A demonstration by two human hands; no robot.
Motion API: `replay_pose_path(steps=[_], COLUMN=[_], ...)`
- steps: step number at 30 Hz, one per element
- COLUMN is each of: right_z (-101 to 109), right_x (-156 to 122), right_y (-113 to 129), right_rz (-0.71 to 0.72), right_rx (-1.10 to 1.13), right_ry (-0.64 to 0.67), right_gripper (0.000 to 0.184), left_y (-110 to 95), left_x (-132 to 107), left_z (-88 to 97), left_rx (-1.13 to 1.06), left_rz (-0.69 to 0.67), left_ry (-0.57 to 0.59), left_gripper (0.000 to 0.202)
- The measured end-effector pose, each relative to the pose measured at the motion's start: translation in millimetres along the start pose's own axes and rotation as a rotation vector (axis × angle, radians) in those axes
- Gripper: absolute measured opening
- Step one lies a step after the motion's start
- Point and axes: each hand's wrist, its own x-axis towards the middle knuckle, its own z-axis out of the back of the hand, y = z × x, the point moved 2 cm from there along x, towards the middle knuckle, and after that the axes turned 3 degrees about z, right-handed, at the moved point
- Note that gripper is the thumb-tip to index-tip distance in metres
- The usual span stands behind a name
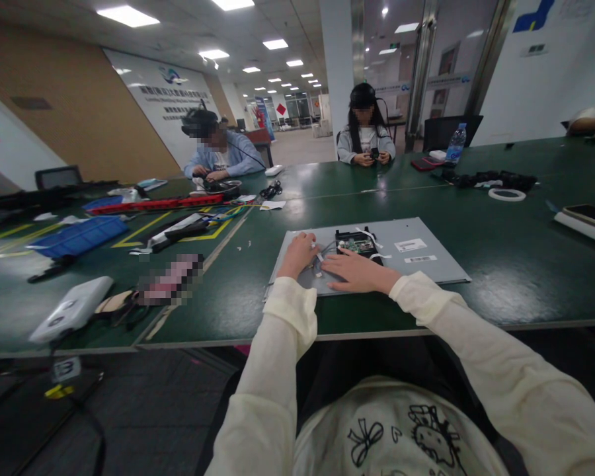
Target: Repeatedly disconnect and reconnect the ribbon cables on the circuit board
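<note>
At the far left, dark gear runs out past the edge, and a blue tray (82,237) lies blurred on the green table (228,324), whose worn surface carries yellow tape lines and a pale seam. Nearer, beside a white device (74,309), a pinkish object (171,281) is pixelated, so its details cannot be read. Beyond a red strip (158,203) sits a co-worker (228,155) in blue, the face masked out, before a wall sign (163,92) with small, tilted lettering. In front of the wearer, a grey panel (443,266) lies flat near the table's edge. The left hand (299,254) bends its fingers over loose cables (320,261) on its left part; whether they pinch anything, I cannot tell. The right hand (359,271) reaches across the panel with fingers extended toward the same cables, its grip equally unclear, and hides part of a circuit board (356,246). Ceiling lights recede down the office behind; another co-worker (371,142) sits opposite, before glass doors. Farther right stand a bottle (456,145) and, cut by the frame, a phone (592,218) and someone's arm (592,122).
</note>
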Motion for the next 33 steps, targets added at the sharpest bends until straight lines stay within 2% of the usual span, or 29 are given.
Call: replay_pose_path(steps=[12,20,27,33], right_z=[5,10,14,4], right_x=[-2,-1,-5,-5], right_y=[8,9,20,17], right_rz=[0.031,0.046,0.159,0.113], right_rx=[0.009,0.015,0.084,0.148], right_ry=[-0.005,0.0,-0.087,-0.058], right_gripper=[0.043,0.034,0.048,0.05], left_y=[3,-2,-5,-12], left_x=[-1,-7,-10,-12], left_z=[1.2,9.3,20.3,28.8], left_rx=[0.088,0.094,0.082,0.073], left_rz=[0.276,0.325,0.377,0.381], left_ry=[-0.036,-0.06,-0.162,-0.204], left_gripper=[0.028,0.026,0.024,0.026])
